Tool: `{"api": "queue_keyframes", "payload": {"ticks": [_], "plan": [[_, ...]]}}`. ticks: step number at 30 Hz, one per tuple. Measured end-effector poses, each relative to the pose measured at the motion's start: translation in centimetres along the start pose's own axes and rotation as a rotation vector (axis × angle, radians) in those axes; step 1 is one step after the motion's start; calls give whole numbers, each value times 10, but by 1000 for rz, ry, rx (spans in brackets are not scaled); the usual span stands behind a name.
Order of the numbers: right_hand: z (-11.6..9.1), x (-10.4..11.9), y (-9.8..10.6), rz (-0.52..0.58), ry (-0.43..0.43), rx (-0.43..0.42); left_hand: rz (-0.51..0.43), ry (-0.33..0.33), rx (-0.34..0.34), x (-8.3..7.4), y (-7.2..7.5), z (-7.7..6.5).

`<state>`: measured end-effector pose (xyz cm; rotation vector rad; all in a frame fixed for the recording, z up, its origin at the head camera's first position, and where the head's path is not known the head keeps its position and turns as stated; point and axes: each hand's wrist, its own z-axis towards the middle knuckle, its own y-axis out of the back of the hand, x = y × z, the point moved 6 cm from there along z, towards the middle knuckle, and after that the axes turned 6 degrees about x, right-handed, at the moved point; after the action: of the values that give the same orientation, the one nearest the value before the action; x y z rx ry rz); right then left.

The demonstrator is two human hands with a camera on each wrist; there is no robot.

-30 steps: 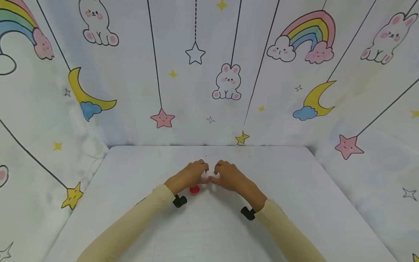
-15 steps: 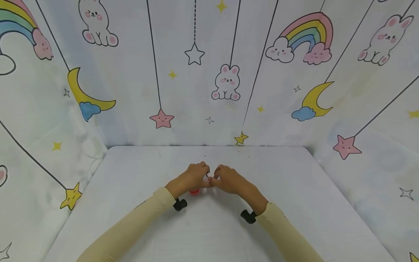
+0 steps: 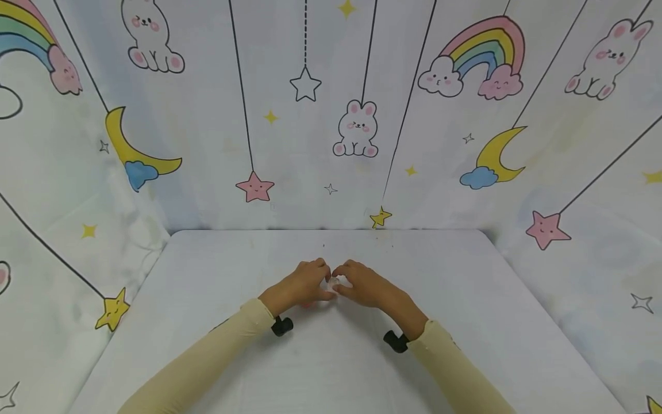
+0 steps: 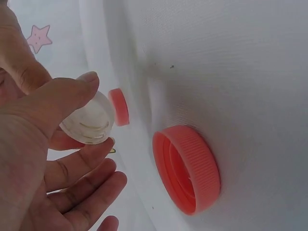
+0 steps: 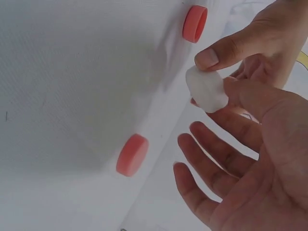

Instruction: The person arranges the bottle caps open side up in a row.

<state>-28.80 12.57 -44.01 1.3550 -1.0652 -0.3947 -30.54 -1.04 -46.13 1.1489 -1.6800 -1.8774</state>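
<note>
Just above the white tabletop, my left hand (image 3: 302, 282) and right hand (image 3: 369, 284) meet at a small white bottle cap (image 3: 333, 284). In the left wrist view the cap (image 4: 89, 120) looks translucent, its threaded inside showing, between the left thumb and index finger. The right wrist view has its smooth white side (image 5: 207, 89), pinched by the right thumb and index finger, with the left thumb on its rim. A ridged red bottle cap (image 4: 204, 168) stands on the cloth near the left hand, and a second red cap (image 4: 119, 107) lies farther off.
A white cloth covers the table (image 3: 331, 362). Behind it hangs a patterned curtain (image 3: 305, 144) with rabbits, stars and rainbows. In the right wrist view one red cap (image 5: 132, 155) sits below the hands, another red cap (image 5: 195, 24) above them.
Both hands have shifted slightly toward me with the white cap between them, which shows more now. The left hand has come to cover most of the red cap in the head view.
</note>
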Motion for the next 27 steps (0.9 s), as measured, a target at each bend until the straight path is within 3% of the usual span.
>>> {"api": "queue_keyframes", "payload": {"ticks": [11, 27], "plan": [[-4, -6, -5, -71, -36, 13, 4, -3, 23, -4, 0, -4], [-2, -11, -19, -166, -2, -28, 85, -21, -19, -6, -8, -4]]}}
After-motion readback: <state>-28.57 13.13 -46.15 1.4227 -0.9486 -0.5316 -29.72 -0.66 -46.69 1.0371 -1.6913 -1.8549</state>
